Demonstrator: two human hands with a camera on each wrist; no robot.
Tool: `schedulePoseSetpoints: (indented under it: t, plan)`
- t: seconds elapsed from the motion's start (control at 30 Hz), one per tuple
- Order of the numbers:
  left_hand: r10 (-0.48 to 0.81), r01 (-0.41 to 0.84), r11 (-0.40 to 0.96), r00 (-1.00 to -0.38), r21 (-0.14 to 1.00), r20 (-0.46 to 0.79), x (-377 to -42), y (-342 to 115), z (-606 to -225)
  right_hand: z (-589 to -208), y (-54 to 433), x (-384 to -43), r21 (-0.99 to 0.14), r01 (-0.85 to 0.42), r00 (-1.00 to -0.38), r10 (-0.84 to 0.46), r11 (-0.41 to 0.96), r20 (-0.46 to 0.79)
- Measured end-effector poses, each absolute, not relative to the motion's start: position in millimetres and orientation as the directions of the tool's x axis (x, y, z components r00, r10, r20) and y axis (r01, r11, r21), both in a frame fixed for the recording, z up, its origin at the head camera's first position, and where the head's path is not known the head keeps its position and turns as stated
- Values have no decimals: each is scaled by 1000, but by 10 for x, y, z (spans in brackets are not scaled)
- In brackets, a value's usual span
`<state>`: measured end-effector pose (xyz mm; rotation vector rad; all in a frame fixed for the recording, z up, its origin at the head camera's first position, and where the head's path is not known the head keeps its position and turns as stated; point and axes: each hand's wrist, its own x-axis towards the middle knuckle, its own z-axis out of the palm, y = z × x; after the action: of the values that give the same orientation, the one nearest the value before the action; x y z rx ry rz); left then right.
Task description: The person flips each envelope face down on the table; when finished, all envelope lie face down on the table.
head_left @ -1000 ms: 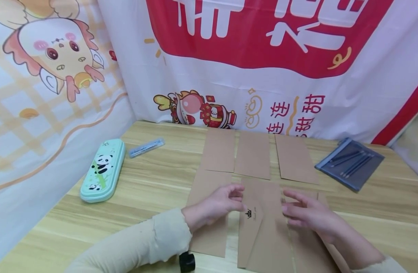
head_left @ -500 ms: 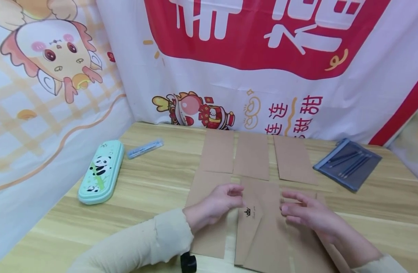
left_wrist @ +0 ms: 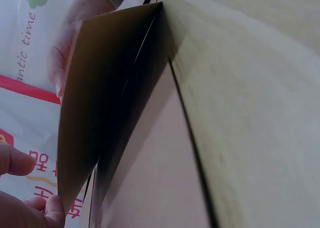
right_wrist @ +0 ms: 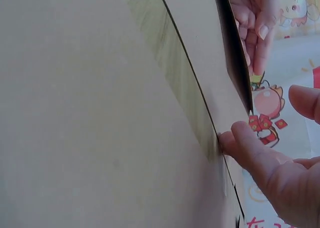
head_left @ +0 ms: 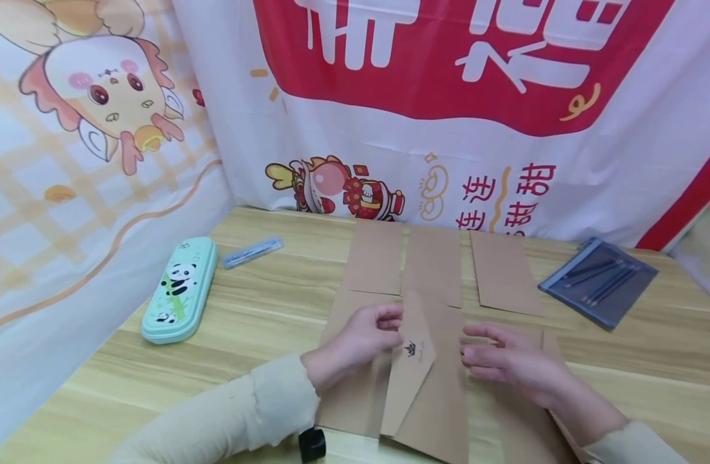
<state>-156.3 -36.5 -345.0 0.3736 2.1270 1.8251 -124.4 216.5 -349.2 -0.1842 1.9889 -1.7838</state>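
Between my hands, a brown kraft envelope [head_left: 442,386] lies lengthwise, its pointed flap bearing a small black crown and print. Its left side tilts up, with a dark gap beneath it in the left wrist view. At that raised left edge are my left hand's [head_left: 363,335] loosely bent fingers, thumb side up. In the left wrist view the fingertips [left_wrist: 55,210] touch the panel. My right hand [head_left: 511,361] stands at the envelope's right side, fingers reaching toward its edge. In the right wrist view a fingertip [right_wrist: 227,143] meets that edge, while the thumb stays apart.
Plain brown envelopes [head_left: 375,258] lie in rows behind and on both sides, one beneath my left forearm [head_left: 355,393]. A mint panda pencil case [head_left: 181,290] and a slim blue case [head_left: 252,251] lie left. A blue mesh pouch of pencils [head_left: 601,280] lies right. Printed cloth hangs behind.
The crown-marked envelope has shifted left and turned slightly, its left side rising and overlapping the left envelope. Both hands have moved a little left with it.
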Motion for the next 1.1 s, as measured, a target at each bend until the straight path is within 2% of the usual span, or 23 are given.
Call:
schedulePoseSetpoints:
  t: [0.5, 1.1]
  plan:
    - [318, 104, 140, -946, 985, 55, -1502, -552, -3438, -3529, 1864, -1340, -972, 208, -869, -436, 107, -234]
    - [271, 125, 66, -957, 990, 102, -1454, -664, -3299, -3541, 1576, -1427, -977, 200, -858, -467, 78, -213]
